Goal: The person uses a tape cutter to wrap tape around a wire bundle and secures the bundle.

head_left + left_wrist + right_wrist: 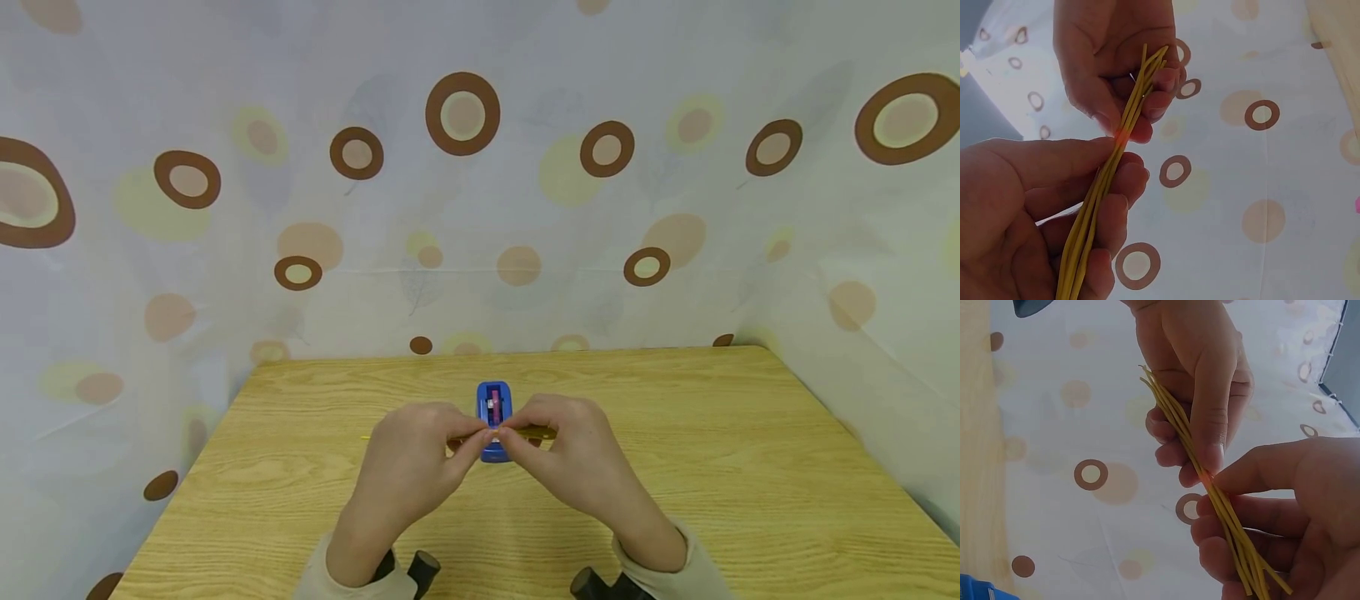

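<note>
A bundle of thin yellow strands (1082,237) is held between both hands, over the table. My left hand (412,462) pinches it near the middle with thumb and fingertips, and the strands run along its fingers. My right hand (573,458) pinches the bundle right beside the left fingertips. At the pinch a small orange-red patch (1206,480) shows on the strands; whether it is a band or tape I cannot tell. Just beyond the hands lies a blue oblong holder (494,392), resembling a tape dispenser, with a pink part in its dark recess. The fingers partly cover it.
The wooden table (300,492) reaches back to a patterned cloth wall (510,208) that also closes both sides. Black straps with dark knobs (424,568) sit at the wrists, by the beige sleeves (678,571).
</note>
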Demonstrator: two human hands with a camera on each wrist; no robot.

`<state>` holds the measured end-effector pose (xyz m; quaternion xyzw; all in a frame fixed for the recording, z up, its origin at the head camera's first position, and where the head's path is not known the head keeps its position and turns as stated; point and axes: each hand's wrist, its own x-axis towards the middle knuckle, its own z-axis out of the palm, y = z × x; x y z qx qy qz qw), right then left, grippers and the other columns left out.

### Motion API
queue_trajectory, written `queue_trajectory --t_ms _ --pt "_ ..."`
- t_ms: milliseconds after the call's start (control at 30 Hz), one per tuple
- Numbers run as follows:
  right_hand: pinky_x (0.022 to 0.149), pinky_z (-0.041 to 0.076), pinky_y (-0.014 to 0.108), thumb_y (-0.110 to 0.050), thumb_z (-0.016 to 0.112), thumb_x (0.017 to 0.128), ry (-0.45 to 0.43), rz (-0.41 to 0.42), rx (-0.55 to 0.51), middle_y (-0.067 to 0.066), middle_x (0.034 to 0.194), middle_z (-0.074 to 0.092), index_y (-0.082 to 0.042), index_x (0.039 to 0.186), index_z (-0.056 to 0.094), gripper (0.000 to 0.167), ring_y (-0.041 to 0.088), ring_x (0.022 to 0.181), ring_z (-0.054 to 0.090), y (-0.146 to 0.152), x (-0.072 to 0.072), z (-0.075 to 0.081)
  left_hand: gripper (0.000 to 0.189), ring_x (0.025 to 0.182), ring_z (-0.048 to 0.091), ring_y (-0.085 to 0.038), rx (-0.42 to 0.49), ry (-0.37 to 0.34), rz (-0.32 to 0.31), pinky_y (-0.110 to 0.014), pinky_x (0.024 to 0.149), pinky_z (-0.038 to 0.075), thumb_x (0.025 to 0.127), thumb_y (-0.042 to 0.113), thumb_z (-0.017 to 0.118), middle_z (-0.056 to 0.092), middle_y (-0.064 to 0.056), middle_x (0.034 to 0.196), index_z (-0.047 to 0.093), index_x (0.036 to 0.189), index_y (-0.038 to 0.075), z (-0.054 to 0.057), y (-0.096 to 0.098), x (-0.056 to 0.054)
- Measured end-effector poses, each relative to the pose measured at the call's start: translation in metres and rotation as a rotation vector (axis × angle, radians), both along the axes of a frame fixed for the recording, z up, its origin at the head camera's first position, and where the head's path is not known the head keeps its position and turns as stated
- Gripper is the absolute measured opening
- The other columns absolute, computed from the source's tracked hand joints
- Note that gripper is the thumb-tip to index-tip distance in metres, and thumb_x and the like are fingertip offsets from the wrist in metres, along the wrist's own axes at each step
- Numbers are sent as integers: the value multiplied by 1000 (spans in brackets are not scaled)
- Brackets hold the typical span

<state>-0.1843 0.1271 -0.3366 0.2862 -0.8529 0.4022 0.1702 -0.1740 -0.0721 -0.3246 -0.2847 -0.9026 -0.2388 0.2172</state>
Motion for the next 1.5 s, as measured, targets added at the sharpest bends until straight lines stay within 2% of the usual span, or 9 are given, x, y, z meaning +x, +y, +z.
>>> queue_trajectory --t_ms 367,733,1067,1233,1500 --pt "66 53 27 -12 71 92 -71 36 47 -15 80 68 -21 82 77 14 1 71 61 3 1 3 7 63 59 -1 5 47 -45 -20 55 45 87 24 77 69 12 76 80 83 20 -3 0 -1" --pt "75 54 28 -19 65 98 -166 71 57 -5 93 72 -16 94 77 13 5 82 65 5 -1 5 8 64 59 -1 10 104 -33 -20 55 46 87 26 78 69 12 77 81 85 20 -6 1 -4" --pt "66 53 28 -14 71 92 -86 26 47 -15 86 67 -20 89 76 9 2 75 61 3 -2 2 8 68 61 -3 18 76 -25 -21 57 47 87 25 78 71 11 80 82 89 18 -4 2 -3" --pt "63 51 26 -14 73 91 -39 17 37 -16 83 66 -21 89 76 7 2 71 58 3 -1 1 8 68 62 -4 23 75 -29 -22 57 47 86 24 79 71 10 80 82 90 17 -4 2 -3" --pt "61 51 26 -13 75 89 -12 12 28 -17 82 65 -20 89 77 7 1 71 58 2 -1 2 11 70 63 -4 19 67 -23 -23 59 48 89 28 75 72 11 82 82 89 19 -4 2 -3"
